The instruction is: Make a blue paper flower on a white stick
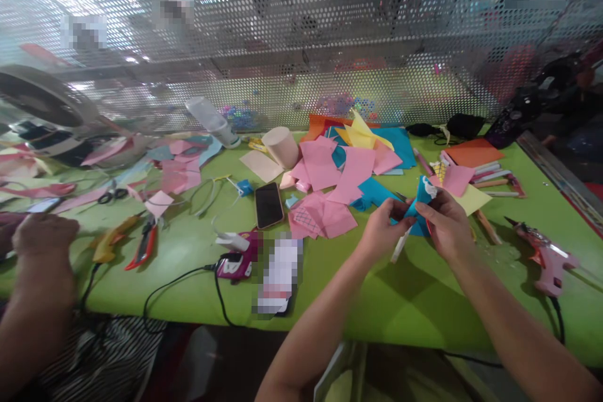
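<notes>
Green table: above it, left hand and right hand both grip a blue piece, seemingly part-shaped, rolled narrow, white tip exposed; pink sheets lie unrolled nearby.

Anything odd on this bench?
Mild stuff only. The white bottle by the mesh looks tilted, though lens distortion may exaggerate it. Black cable droops over the front edge: snag risk. Pink paper is heaped askew. No obvious spill or damage.
</notes>
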Action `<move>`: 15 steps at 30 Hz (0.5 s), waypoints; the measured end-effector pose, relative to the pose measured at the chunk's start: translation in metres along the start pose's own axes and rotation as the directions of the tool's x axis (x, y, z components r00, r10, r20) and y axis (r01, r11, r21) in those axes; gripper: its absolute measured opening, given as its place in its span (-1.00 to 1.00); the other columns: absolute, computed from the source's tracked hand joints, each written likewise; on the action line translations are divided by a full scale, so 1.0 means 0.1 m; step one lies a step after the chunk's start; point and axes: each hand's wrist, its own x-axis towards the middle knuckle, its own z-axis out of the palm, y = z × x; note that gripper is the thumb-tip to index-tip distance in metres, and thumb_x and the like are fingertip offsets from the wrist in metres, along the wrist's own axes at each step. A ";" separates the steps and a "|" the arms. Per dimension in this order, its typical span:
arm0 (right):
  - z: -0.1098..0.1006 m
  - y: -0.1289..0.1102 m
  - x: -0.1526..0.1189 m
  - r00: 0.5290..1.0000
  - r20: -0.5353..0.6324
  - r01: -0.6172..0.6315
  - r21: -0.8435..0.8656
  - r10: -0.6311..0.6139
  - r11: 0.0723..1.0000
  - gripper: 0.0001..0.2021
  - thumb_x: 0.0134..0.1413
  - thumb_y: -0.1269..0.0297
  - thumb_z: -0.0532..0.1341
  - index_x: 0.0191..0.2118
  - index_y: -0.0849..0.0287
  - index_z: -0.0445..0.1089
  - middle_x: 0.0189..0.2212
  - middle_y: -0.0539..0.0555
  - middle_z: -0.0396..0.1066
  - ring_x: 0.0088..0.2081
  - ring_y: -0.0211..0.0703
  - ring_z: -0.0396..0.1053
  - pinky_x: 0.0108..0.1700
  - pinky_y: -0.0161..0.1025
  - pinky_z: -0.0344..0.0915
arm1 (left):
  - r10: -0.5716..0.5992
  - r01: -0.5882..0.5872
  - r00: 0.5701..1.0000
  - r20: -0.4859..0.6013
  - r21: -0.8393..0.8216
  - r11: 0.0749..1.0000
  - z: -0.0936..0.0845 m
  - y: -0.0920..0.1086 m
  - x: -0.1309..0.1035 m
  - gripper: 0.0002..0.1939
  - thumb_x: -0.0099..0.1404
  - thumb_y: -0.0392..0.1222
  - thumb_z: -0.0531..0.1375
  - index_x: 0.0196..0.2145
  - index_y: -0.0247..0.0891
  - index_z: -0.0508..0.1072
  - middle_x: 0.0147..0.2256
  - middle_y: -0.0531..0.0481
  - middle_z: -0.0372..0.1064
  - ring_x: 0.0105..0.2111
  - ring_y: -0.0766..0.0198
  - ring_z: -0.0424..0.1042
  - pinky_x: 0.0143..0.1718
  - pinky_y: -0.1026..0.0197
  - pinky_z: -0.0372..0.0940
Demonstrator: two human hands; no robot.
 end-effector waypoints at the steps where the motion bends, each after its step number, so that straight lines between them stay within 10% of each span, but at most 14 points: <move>1: 0.00 0.00 0.00 1.000 0.011 -0.006 -0.002 0.006 1.000 -0.56 -0.09 0.11 0.62 -0.09 -0.06 0.51 -0.25 -0.03 0.69 -0.17 0.01 0.66 -0.09 -0.03 0.59 | -0.016 0.016 1.000 0.014 -0.043 0.999 0.00 0.00 0.00 -0.74 0.29 -0.23 0.43 -0.25 -0.24 0.38 -0.31 0.05 0.46 -0.27 0.28 0.47 -0.17 0.21 0.36; 7: 0.03 -0.03 -0.01 0.999 0.017 -0.048 0.006 0.048 0.999 -0.50 -0.17 0.11 0.65 -0.11 -0.06 0.47 -0.30 -0.05 0.67 -0.24 0.00 0.66 -0.21 -0.08 0.58 | -0.065 0.103 0.990 0.127 -0.321 0.941 0.05 -0.02 0.00 -0.50 0.23 0.01 0.51 -0.23 -0.20 0.26 -0.30 0.07 0.43 -0.33 0.29 0.53 -0.21 0.16 0.48; 15: -0.01 0.04 0.01 0.998 -0.050 0.037 -0.033 -0.038 0.999 -0.57 -0.18 0.14 0.67 -0.22 -0.01 0.51 -0.35 -0.11 0.58 -0.33 -0.19 0.52 -0.27 -0.23 0.46 | -0.007 0.009 0.998 0.063 -0.024 1.000 0.03 -0.14 -0.02 -0.70 0.36 -0.19 0.38 0.01 -0.23 0.48 -0.18 -0.07 0.59 -0.21 0.19 0.59 -0.13 0.15 0.49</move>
